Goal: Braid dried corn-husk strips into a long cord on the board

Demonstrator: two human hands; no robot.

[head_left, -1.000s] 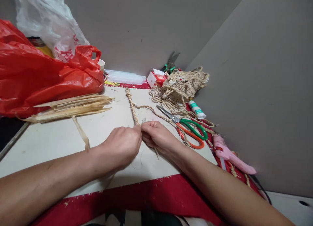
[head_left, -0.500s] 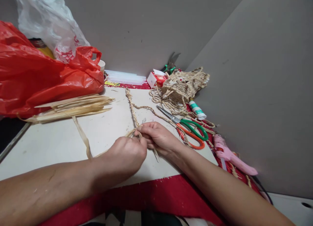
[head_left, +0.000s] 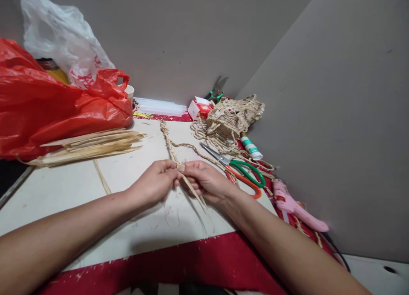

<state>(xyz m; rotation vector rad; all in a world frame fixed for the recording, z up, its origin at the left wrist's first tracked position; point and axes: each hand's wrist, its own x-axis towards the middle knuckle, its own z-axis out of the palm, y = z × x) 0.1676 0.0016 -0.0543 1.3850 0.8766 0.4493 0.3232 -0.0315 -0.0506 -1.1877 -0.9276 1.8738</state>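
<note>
A braided husk cord (head_left: 168,141) runs down the white board (head_left: 57,201) to my fingertips. My left hand (head_left: 158,178) pinches the cord's lower end from the left, its fingers closed. From the right, my right hand (head_left: 201,178) grips the same spot between thumb and fingers. Loose pale husk strands (head_left: 194,193) hang from under my fingers toward the lower right. A thinner twisted cord (head_left: 188,145) branches off to the right, reaching scissors (head_left: 234,165) with green and orange handles. One loose husk strip (head_left: 102,178) lies beyond my left forearm.
Dry husks (head_left: 92,146) lie at the left by a red plastic bag (head_left: 64,112). At the back are clear sticks (head_left: 161,107), a small red-white box (head_left: 200,108) and a coiled cord heap (head_left: 234,116). A pink glue gun (head_left: 295,207) rests at the right edge.
My left hand has turned from a fist over the strands to a pinch, slightly up and left. The loose strands now hang lower right. The whole view has shifted slightly.
</note>
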